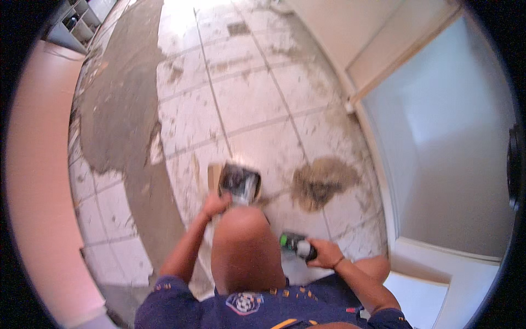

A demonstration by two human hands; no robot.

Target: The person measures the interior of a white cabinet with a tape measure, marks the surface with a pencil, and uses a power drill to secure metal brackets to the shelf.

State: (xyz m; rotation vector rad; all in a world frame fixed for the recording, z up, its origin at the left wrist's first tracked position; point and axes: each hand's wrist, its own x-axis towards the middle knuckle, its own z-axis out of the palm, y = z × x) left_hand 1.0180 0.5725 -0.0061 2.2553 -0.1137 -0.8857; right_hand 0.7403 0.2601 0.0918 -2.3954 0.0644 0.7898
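Observation:
In front of my raised knee is an open box (214,176) with a brown cardboard flap and dark and silvery contents, which are too blurred to name. My left hand (217,204) grips its near left edge, with the fingers partly hidden. To the right of the knee, low over the floor, my right hand (325,253) is closed round a black and green power tool (295,244) with a grey part. The tool's exact kind is unclear, and its green end points left.
Dirty white floor tiles (246,104) stretch ahead, with a bare cement strip (123,98) on the left. A sandy mound (326,183) lies right of the box. A pale door (438,142) stands at right, a pinkish wall (44,175) at left, and a grey shelf unit (76,27) far left.

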